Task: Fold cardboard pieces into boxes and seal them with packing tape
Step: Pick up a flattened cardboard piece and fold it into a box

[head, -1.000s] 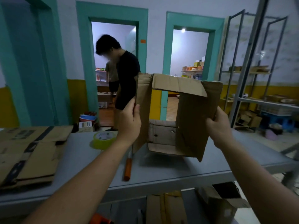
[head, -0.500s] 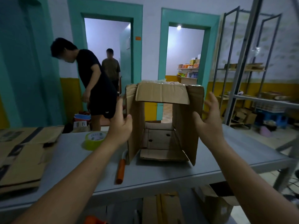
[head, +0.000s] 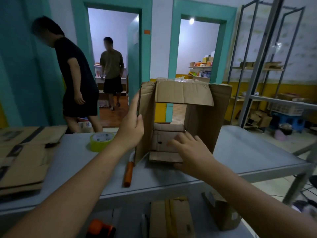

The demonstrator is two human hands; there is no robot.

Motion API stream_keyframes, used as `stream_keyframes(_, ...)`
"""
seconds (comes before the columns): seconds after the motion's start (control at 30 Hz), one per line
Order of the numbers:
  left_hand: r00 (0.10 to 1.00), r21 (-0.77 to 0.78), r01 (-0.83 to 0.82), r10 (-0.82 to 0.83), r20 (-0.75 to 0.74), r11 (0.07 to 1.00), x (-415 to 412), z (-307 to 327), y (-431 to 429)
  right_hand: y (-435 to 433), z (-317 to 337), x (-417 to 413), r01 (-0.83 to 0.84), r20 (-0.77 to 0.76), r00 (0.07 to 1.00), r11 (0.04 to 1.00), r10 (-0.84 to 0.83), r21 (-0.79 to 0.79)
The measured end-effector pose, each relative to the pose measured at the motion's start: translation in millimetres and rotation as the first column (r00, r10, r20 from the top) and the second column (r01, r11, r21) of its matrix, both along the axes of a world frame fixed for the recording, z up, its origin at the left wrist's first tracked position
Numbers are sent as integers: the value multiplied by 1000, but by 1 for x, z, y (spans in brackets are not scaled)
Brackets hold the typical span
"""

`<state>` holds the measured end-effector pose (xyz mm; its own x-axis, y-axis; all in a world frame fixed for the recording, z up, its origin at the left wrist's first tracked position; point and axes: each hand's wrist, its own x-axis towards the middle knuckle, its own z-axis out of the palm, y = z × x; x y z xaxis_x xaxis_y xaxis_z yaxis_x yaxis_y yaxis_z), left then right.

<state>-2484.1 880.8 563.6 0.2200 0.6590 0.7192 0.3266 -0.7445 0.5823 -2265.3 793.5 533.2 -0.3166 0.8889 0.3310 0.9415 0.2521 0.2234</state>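
Note:
A brown cardboard box stands on its side on the grey table, its open end facing me and its flaps spread. My left hand grips the edge of the box's left flap, thumb in front. My right hand reaches in low at the opening with fingers spread and straight, over the bottom flap. A roll of yellow-green packing tape lies on the table to the left of the box. An orange-handled knife lies in front of the box's left corner.
A stack of flattened cardboard covers the table's left end. Under the table sit more cardboard, an open box and an orange tool. Two people stand beyond the table. Metal shelving rises at the right.
My right hand has left the box's right side and dropped into the opening near the bottom flap. The box now stands squarer. The person in black has moved left.

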Motion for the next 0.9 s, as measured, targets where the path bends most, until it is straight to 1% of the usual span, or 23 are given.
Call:
stream_keyframes(0.03, 1000, 7, -15, 15, 5, 1000, -1, 0, 1, 4, -6, 3, 51, 16, 999, 996, -50, -71)
stream_keyframes(0.07, 1000, 12, -25, 24, 8, 1000, -2, -1, 1, 9, -10, 5, 68, 21, 998, 992, -66, -103)
stream_keyframes(0.1, 1000, 11, -26, 26, 7, 1000, -2, -2, 1, 13, -12, 7, 65, 8, 998, 993, -64, -97)
stream_keyframes(0.2, 1000, -4, -11, 11, 20, 1000, -1, -3, 2, 30, -12, 13, 81, -76, 994, 997, -80, 18)
stream_keyframes(0.23, 999, -22, -1, 1, 33, 1000, -1, -3, 2, 37, -10, 13, 97, -126, 988, 995, -93, 29)
stream_keyframes(0.3, 998, -93, 38, -32, 62, 995, 2, -5, 1, 47, -6, 12, 107, -271, 956, 994, -108, -21)
stream_keyframes(0.37, 995, -210, 85, -71, 73, 974, 5, -9, 2, 54, -4, 7, 84, -411, 905, 994, -107, -74)
stream_keyframes(0.4, 996, -266, 79, -66, 59, 961, 5, -11, 1, 57, -5, 5, 72, -446, 889, 994, -101, -82)
stream_keyframes(0.5, 999, -351, 18, -31, -29, 936, 4, -14, -2, 65, -13, -1, 70, -453, 886, 995, -96, -76)
stream_keyframes(0.6, 970, -478, 15, -129, -207, 878, 2, -18, -7, 68, -17, 1, 62, -493, 865, 994, -99, -91)
stream_keyframes(0.67, 937, -531, -32, -159, -310, 847, 3, -28, -5, 67, -16, 2, 43, -521, 848, 993, -93, -106)
stream_keyframes(0.7, 939, -519, -61, -127, -320, 853, 4, -33, -2, 67, -16, 1, 36, -530, 844, 995, -79, -91)
stream_keyframes(0.77, 959, -494, -121, -26, -281, 861, 5, -40, 5, 64, -14, -2, 31, -550, 833, 998, -55, -53)
stream_keyframes(0.83, 967, -502, -172, 48, -250, 848, 8, -41, 9, 55, -14, -3, 13, -573, 819, 999, -31, -36)
stream_keyframes(0.9, 968, -518, -203, 90, -235, 831, 10, -45, 13, 40, -18, -3, -18, -558, 829, 1000, 19, 8)
